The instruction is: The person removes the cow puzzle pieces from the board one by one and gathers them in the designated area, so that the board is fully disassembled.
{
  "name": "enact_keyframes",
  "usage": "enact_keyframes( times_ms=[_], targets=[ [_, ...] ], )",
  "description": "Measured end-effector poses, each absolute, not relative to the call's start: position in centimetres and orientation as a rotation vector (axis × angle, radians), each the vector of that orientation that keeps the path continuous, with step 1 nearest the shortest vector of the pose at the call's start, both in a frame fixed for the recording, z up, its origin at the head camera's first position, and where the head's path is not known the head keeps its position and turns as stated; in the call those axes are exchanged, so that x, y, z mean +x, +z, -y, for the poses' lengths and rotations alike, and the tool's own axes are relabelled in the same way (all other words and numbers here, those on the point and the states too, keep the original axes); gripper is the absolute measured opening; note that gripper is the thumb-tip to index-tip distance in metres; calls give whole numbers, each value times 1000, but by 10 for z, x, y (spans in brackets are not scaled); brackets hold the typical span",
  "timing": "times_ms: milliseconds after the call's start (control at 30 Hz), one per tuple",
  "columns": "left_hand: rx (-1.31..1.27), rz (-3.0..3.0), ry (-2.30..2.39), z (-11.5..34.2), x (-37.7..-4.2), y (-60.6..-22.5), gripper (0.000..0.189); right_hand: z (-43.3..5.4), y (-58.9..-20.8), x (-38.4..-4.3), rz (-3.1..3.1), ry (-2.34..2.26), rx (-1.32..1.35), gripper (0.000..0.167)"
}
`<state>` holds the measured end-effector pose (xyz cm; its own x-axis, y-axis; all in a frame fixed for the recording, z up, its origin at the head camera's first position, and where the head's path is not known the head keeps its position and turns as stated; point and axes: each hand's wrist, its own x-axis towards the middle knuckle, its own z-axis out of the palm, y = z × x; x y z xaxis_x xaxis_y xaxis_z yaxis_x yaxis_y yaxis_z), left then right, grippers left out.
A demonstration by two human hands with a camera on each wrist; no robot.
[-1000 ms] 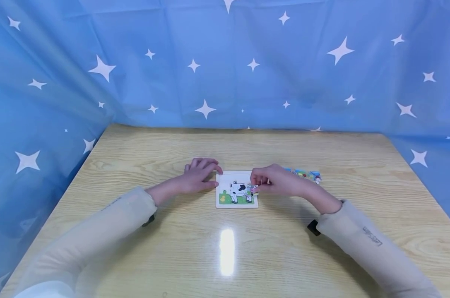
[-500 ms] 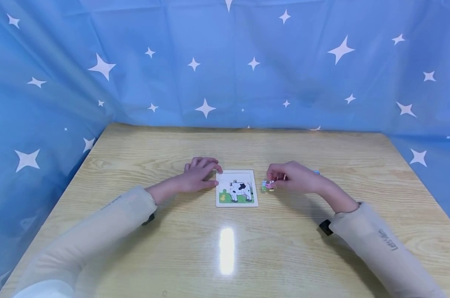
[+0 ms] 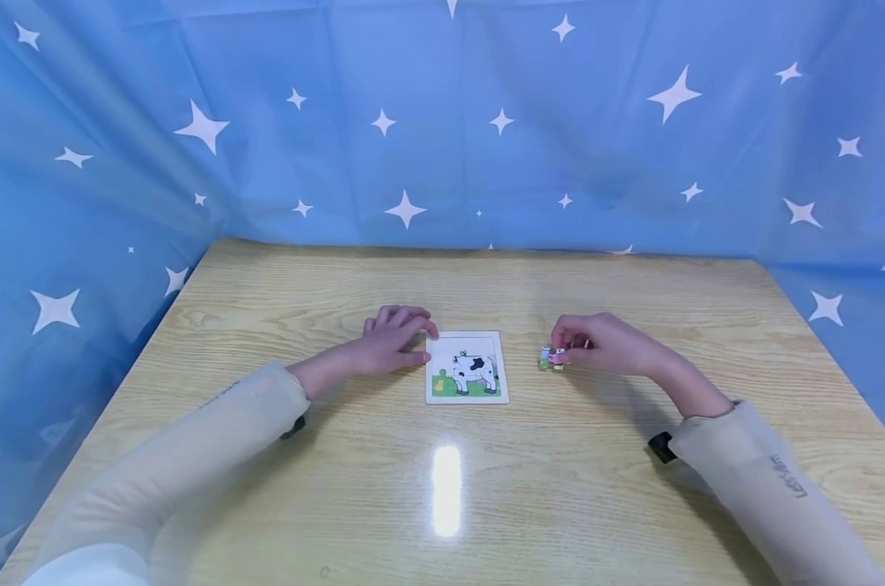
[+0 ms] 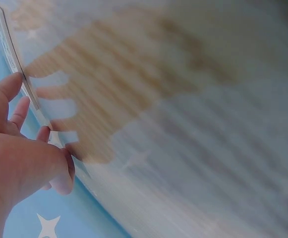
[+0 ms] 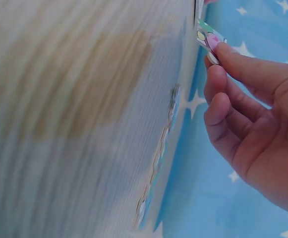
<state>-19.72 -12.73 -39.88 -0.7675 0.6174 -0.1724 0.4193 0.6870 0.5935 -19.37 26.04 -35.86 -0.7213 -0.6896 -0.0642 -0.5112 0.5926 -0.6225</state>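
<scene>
A square puzzle board (image 3: pixel 442 346) with a white frame lies mid-table, showing a black-and-white cow on green grass with a small yellow duck. My left hand (image 3: pixel 392 342) touches its left side, the thumb and forefinger against the edge and the other fingers spread on the tabletop. To the right of the board, my right hand (image 3: pixel 609 343) pinches a puzzle piece (image 3: pixel 552 357) with pink, green and blue print between thumb and fingers. In the right wrist view the same puzzle piece (image 5: pixel 210 39) sticks out from the fingertips, held above the table.
In the right wrist view, a row of loose puzzle pieces (image 5: pixel 158 153) lies flat on the table beneath the right hand; the head view hides them behind that hand. The wooden table (image 3: pixel 325 496) ends at a blue curtain (image 3: pixel 442 163) with white stars.
My right hand has drawn the pinched puzzle piece away from the board's right edge, toward the right. My left hand has stayed at the board's left edge.
</scene>
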Motion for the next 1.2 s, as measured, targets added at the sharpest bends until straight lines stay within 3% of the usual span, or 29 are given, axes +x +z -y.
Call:
enact_keyframes(
  times_ms=[1200],
  targets=[
    [815,-2518,777,129,-197,-396,32,-279,-363,-199,-2540,-768,-772,11]
  ],
)
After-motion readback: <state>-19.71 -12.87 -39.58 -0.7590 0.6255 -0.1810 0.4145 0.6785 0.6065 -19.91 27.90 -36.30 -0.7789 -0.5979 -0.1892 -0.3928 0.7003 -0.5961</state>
